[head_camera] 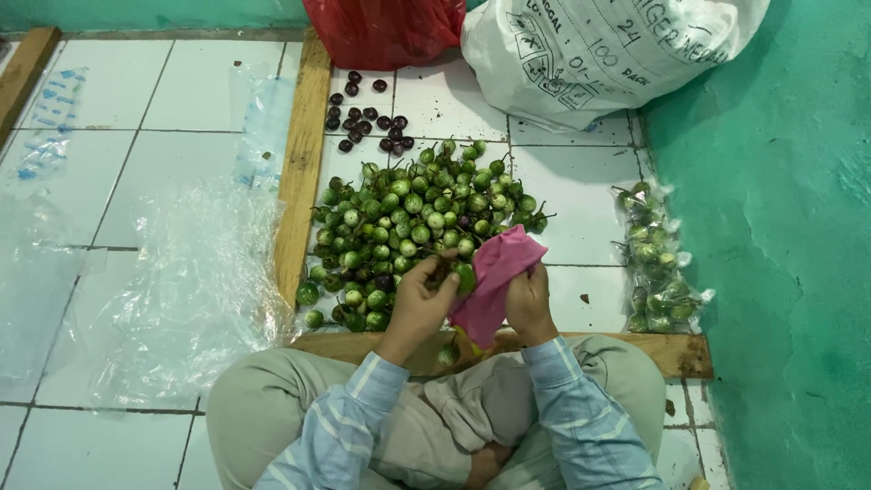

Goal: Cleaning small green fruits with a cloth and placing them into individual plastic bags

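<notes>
Head view: nearest the camera, crossed legs in beige trousers (272,408) and striped blue sleeves (581,408), person seated on the white tiled floor (163,100). Left hand (419,304) closed around a small round green eggplant (464,275), fingers wrapped on it. Right hand (529,302) pinches a soft pink cloth (494,272), which drapes against the eggplant. Both hands just above the near wooden plank (671,352). Beyond them a heap of glossy green eggplants (413,218) fills the bay between the near plank and a long upright plank (304,154) on the left. Small dark purple round fruits (367,122) lie loose behind the heap. Bare tile between heap and the clear bags of packed eggplants (655,263) at the teal wall (780,227). Crinkled clear plastic sheets (181,281) spread left of the plank. A red plastic bag (381,32) and a white woven sack (599,54) close the far edge.
</notes>
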